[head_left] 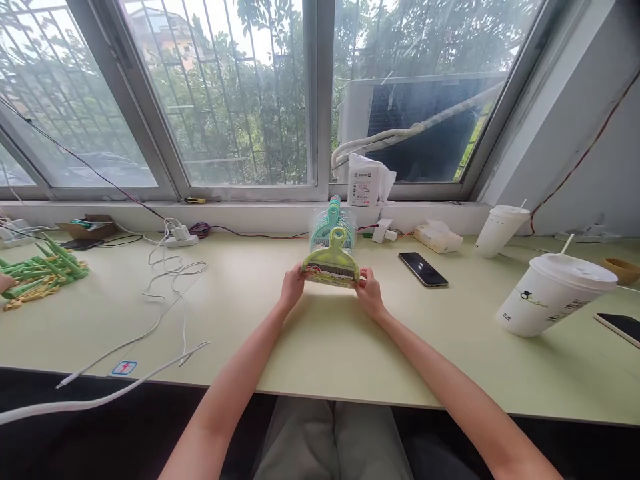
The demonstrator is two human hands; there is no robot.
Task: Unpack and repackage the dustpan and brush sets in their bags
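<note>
A small green dustpan (333, 257) with a dark-bristled brush set in it is held between my two hands above the table. My left hand (293, 285) grips its left corner, and my right hand (369, 292) has the right corner between thumb and fingers. Its looped handle points up and away from me. Right behind it, by the window ledge, stands a similar teal dustpan set (333, 217) with clear plastic around it, partly hidden by the green one.
Right of my hands lie a black phone (423, 269), a tissue pack (438, 237) and white lidded cups (555, 293). White cables (173, 283) wind across the left side. Another person's hand (6, 283) touches green-and-yellow strips (47, 270) at far left. A paper pack (367, 181) stands on the ledge.
</note>
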